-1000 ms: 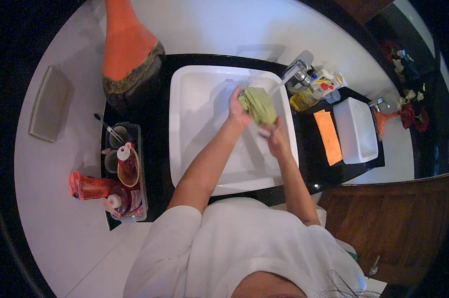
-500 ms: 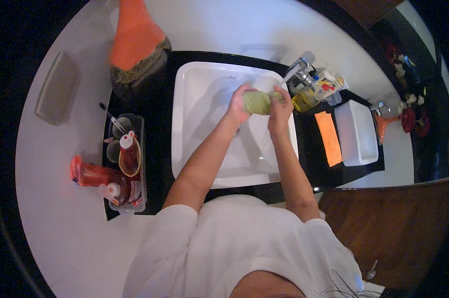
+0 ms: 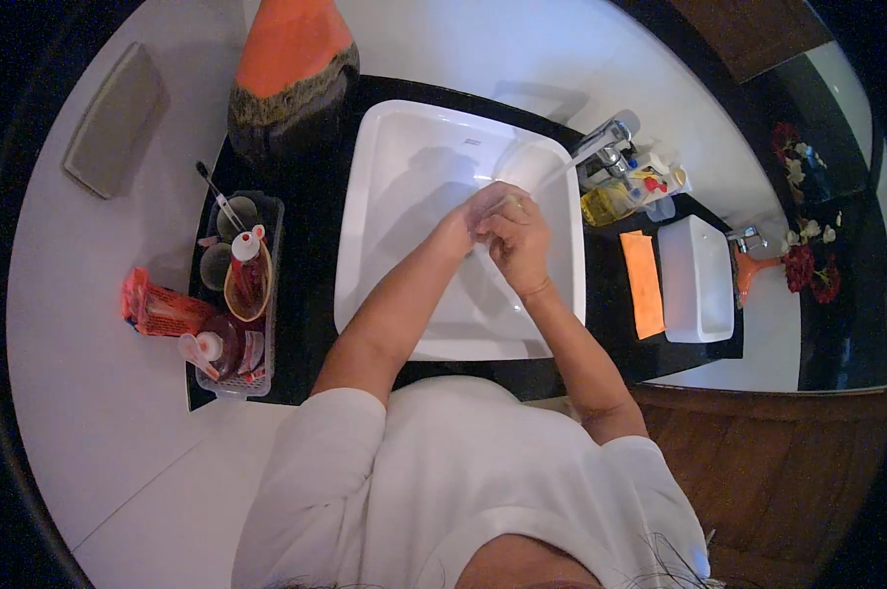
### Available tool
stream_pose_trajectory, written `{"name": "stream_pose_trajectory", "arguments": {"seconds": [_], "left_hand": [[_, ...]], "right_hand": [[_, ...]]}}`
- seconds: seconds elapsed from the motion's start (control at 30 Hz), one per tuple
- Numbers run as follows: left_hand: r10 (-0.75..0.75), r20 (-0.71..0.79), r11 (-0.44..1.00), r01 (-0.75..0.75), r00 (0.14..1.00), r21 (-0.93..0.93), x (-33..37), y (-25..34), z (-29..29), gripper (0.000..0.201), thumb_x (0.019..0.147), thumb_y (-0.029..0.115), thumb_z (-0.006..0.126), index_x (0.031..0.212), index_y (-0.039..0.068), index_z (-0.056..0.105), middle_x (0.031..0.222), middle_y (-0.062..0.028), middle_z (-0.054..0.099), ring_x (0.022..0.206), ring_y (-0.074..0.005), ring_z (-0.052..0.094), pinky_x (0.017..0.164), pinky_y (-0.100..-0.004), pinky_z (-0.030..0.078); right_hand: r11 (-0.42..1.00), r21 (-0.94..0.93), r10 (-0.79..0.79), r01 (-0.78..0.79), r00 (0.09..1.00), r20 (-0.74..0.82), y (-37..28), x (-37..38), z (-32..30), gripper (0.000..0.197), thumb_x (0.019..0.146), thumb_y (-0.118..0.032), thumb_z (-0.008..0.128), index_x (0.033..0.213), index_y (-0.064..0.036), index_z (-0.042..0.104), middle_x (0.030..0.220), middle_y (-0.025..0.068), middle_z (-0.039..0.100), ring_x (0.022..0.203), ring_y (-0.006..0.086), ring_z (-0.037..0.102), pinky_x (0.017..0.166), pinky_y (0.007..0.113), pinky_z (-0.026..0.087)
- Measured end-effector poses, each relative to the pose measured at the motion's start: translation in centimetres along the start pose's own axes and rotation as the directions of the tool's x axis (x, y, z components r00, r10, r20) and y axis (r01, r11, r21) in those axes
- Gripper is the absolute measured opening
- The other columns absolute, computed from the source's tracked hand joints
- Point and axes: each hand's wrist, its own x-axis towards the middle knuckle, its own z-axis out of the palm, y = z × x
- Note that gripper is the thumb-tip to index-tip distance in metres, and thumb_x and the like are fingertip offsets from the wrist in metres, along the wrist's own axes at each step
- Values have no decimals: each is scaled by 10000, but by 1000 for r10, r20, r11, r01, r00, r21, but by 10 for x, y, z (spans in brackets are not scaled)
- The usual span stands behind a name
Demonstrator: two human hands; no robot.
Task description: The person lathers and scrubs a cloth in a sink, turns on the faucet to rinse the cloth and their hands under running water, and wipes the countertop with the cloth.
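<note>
My left hand and my right hand are pressed together over the white sink, a little in front of the chrome faucet. Curled fingers of both hands close round a pale green, soft-looking thing. Only a sliver of it shows between them, so its shape is hidden. The right fingers lie across the left palm and fingers.
A clear basket with bottles, cups and a toothbrush stands on the black counter at left. Behind it is a tall orange-and-brown vase. To the right are a yellow liquid bottle, an orange cloth and a small white basin.
The pale green thing, plainly visible and spread between both hands before, is now almost wholly covered. My right hand has moved left and down onto my left hand. The view has shifted slightly.
</note>
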Motion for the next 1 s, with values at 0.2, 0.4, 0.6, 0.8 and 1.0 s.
{"name": "stream_pose_trajectory", "arguments": {"seconds": [0.2,0.4,0.6,0.8,1.0], "left_hand": [[-104,89,595,-10,991,804,-8,0,-8,69,717,154,556,782,173,566,788,26,559,846,-147,537,803,-321,425],[-451,-176,817,325,875,-477,11,-27,-18,193,779,315,523,851,145,582,875,-19,612,793,-172,578,715,-369,483],[-810,-109,577,753,576,-317,6,3,-26,329,881,404,423,987,127,565,861,-69,621,756,-216,615,637,-448,519],[-426,-440,888,272,791,-371,-2,22,-36,315,761,187,660,1036,130,516,949,-66,593,838,-231,596,697,-428,502],[-30,-469,993,81,883,89,-3,17,-43,467,645,30,707,1052,137,505,966,-53,574,861,-190,553,731,-336,466]], "right_hand": [[987,-151,-48,56,997,61,-31,23,-2,178,531,44,574,626,-90,506,651,63,485,721,292,532,664,324,437],[984,128,136,-122,985,-107,43,22,31,157,614,51,545,684,-90,544,697,65,513,758,259,529,699,322,431],[284,675,812,-681,545,208,112,12,19,178,729,-204,537,807,-45,557,774,70,562,742,195,540,613,307,413],[-411,629,562,-659,360,744,104,-15,14,318,839,-299,499,1048,-61,525,1034,96,547,918,212,547,741,321,465],[-391,742,635,-545,423,646,139,-26,18,328,839,-273,535,1077,-51,492,973,73,588,826,197,604,657,321,526]]}}
